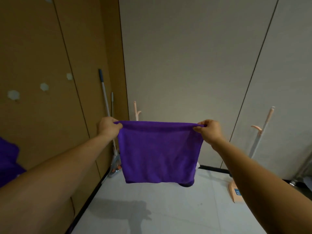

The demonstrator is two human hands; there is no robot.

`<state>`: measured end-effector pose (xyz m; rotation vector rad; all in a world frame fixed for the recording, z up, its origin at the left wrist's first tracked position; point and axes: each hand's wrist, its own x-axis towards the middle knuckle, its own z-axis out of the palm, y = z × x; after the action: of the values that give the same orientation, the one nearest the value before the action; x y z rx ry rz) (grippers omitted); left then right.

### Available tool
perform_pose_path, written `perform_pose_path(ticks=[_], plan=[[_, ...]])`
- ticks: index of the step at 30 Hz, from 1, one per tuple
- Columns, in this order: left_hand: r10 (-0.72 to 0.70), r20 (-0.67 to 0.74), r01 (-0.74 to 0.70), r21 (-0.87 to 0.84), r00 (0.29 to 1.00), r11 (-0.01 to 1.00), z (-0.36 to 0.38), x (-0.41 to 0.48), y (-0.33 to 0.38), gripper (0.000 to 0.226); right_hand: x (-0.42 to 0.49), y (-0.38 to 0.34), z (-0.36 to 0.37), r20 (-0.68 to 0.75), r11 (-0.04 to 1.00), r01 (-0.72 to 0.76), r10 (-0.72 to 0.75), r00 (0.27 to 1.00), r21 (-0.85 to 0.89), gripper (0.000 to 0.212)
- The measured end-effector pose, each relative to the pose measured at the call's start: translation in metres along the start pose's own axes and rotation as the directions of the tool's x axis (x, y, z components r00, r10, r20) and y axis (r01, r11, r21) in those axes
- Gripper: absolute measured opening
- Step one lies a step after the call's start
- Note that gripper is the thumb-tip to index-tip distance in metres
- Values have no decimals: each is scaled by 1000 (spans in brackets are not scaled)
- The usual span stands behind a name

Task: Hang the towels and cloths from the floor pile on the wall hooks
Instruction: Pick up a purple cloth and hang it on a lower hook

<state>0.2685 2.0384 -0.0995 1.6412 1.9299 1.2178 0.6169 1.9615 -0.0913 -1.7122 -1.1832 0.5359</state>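
A purple cloth (158,152) hangs stretched flat in front of me, above the floor. My left hand (108,126) pinches its top left corner and my right hand (210,130) pinches its top right corner. Three white wall hooks (44,86) sit in a row on the brown panel wall to the left, all bare. Another purple cloth (8,159) shows at the left edge, near my left arm. A dark bit of fabric (187,184) peeks out on the floor behind the held cloth; the pile is otherwise hidden.
Two mop handles (105,95) lean in the corner where the brown and grey walls meet. A pink handle (136,110) stands behind the cloth. A pink dustpan with its broom (236,191) leans on the right wall. Pale floor (168,208) lies below.
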Motion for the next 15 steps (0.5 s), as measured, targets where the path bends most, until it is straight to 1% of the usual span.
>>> perform_pose_path(ticks=[3,4,5,6,7,9,10,11,13,14,15], plan=[[60,-87,-52,92,994,994,-18,-4,-5,7,13,-13,18,-55,989,95,-102,993,-116,9],[69,-127,-57,91,990,994,-24,-4,-6,9,17,-18,27,-66,985,126,-134,989,-119,12],[75,-169,-63,77,983,995,-29,-5,-6,15,20,-25,38,-72,986,148,-153,986,-80,14],[79,-206,-69,53,975,996,-34,-4,-7,22,23,-32,50,-72,989,150,-149,986,14,15],[77,-236,-75,19,969,997,-39,-1,-9,27,24,-40,63,-63,980,129,-121,991,154,16],[56,-297,-83,-79,953,993,-51,9,-13,34,27,-54,93,-12,909,63,-64,998,412,19],[45,-334,-97,-142,941,985,-57,15,-17,36,29,-60,107,4,877,59,-69,998,477,20],[37,-373,-119,-201,927,972,-63,21,-22,36,31,-66,121,8,865,85,-103,995,495,20],[80,-436,-213,-266,897,940,-74,30,-35,36,33,-79,147,-25,858,215,-230,973,467,18],[121,-447,-258,-261,886,930,-78,34,-43,36,35,-83,158,-51,851,277,-284,957,447,18],[162,-439,-280,-219,884,934,-85,41,-56,36,40,-86,172,-58,846,314,-321,945,432,18]])
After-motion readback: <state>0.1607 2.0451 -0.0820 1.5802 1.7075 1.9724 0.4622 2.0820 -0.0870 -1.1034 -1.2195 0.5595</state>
